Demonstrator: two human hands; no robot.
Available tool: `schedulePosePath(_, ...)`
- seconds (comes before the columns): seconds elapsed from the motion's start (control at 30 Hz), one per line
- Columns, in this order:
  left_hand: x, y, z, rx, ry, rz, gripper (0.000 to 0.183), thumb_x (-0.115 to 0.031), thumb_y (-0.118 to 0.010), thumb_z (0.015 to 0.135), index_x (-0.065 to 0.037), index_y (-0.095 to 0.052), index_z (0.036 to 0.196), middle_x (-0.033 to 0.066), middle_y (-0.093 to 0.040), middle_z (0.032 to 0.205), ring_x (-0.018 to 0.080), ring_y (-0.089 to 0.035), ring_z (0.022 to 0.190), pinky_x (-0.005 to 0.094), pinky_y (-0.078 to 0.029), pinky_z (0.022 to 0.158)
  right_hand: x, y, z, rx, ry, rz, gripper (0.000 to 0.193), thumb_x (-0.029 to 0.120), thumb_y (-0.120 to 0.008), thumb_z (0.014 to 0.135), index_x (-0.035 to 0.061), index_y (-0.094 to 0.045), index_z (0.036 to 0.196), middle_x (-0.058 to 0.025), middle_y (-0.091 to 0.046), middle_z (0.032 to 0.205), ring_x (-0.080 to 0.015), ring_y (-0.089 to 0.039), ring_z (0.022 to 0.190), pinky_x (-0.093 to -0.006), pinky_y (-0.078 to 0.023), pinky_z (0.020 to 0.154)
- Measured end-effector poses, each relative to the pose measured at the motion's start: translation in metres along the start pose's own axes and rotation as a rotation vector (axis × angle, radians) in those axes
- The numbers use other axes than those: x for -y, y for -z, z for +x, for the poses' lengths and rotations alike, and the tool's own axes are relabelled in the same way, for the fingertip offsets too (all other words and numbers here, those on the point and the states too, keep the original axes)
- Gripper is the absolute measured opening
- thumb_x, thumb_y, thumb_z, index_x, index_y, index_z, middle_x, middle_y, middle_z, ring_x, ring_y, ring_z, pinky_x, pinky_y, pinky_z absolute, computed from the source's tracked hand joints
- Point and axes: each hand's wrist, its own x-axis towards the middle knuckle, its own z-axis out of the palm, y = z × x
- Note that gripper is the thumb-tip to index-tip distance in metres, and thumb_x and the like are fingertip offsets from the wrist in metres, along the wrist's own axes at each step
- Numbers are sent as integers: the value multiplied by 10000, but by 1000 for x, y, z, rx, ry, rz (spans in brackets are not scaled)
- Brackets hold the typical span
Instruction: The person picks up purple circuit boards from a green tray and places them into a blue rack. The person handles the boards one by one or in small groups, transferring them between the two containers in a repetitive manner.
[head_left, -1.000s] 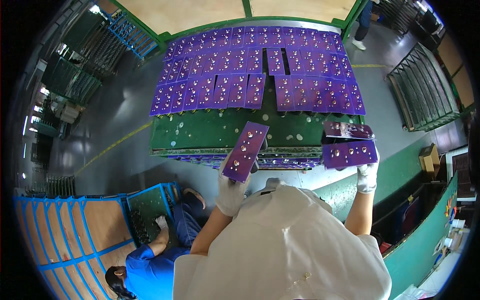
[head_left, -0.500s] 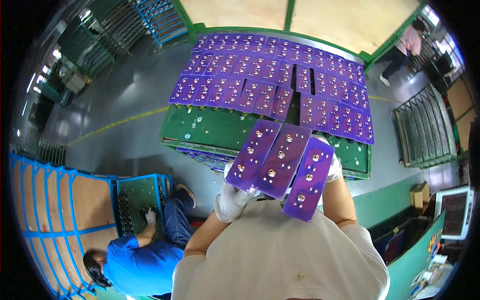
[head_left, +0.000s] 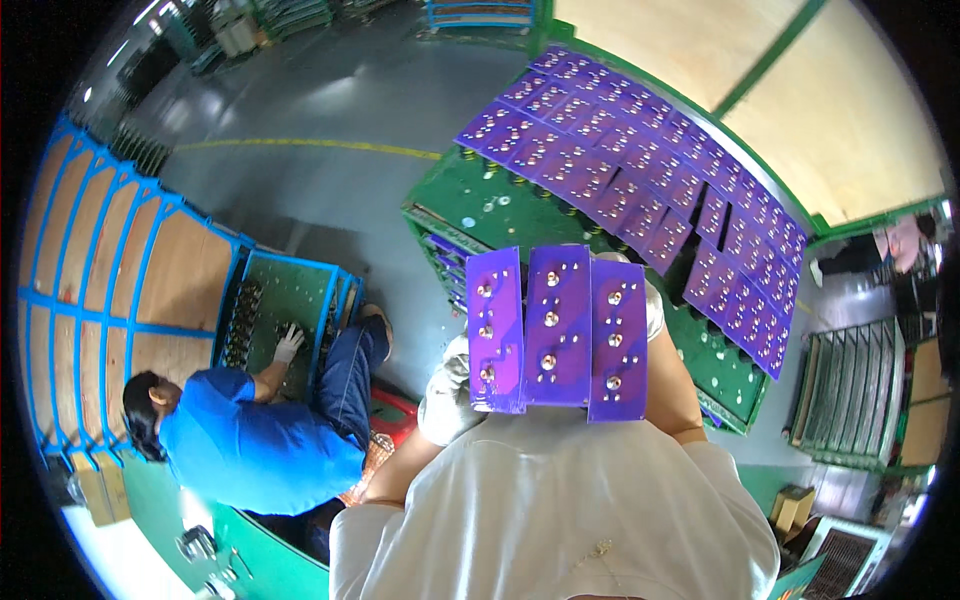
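Observation:
Between my two gloved hands are three flat purple panels, each carrying raised silvery metal fittings: a left panel (head_left: 507, 335), a middle panel (head_left: 560, 325) and a right panel (head_left: 619, 340). They stand side by side in front of my chest, their edges close or overlapping. My left hand (head_left: 447, 400), in a white glove, grips the left side, with its fingers mostly behind the panels. On the opposite side my right hand (head_left: 654, 312), also gloved, holds the right panel; most of it is hidden. Beyond them, rows of similar panels (head_left: 560, 145) lie on a green rack (head_left: 470, 215).
To the left, a seated person in blue (head_left: 255, 440) works at a green tray beside a blue-framed rack (head_left: 130, 270). A red stool (head_left: 393, 415) stands between us. Metal racking (head_left: 850, 390) is at the right, with another person (head_left: 900, 245) farther off.
My view has turned left, so the green rack now appears farther right and tilted. The three held panels have come more upright and nearly level with each other; both hands still hold them.

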Motion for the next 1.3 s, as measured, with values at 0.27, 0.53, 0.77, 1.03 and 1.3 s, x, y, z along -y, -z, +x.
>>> schedulePosePath(0.27,-30,16,-14,-135,-136,332,486,-199,-595,843,-104,-428,1290,92,-516,1235,219,-514,1133,373,-436,944,-32,-19,58,107,-29,-237,601,327,-735,674,-76,-587,1093,-159,-575,1173,-236,-557,1035,-350,-435,909)
schedulePosePath(0.53,-62,66,-27,12,-721,1629,375,-182,-726,661,-106,-651,1020,69,-649,1013,251,-624,914,353,-505,791,-69,-5,82,-84,-388,-25,801,396,-777,607,-43,-484,1210,-155,-493,1250,-246,-464,1164,-385,-362,1003)
schedulePosePath(0.77,-68,114,-47,-64,-438,1357,290,-170,-684,751,-70,-636,1020,91,-645,1042,228,-632,946,371,-514,825,-114,-51,101,-157,-305,-19,722,439,-598,842,44,-304,1370,-110,-437,1316,-225,-445,1204,-397,-366,1016)
schedulePosePath(1.03,-99,105,-32,-258,-283,-372,587,-99,-580,768,-25,-402,1323,150,-550,1223,286,-577,1071,436,-501,891,-155,-58,94,-13,-260,-334,485,276,-397,965,7,-318,1360,-115,-455,1324,-225,-458,1200,-352,-380,1003)
schedulePosePath(1.3,-113,134,-42,-322,-282,-393,660,-103,-571,776,-59,-319,1385,134,-495,1288,273,-544,1120,419,-489,909,-178,-59,122,-253,-556,308,382,315,-382,970,61,-485,1236,-91,-560,1191,-223,-574,1054,-382,-491,899)
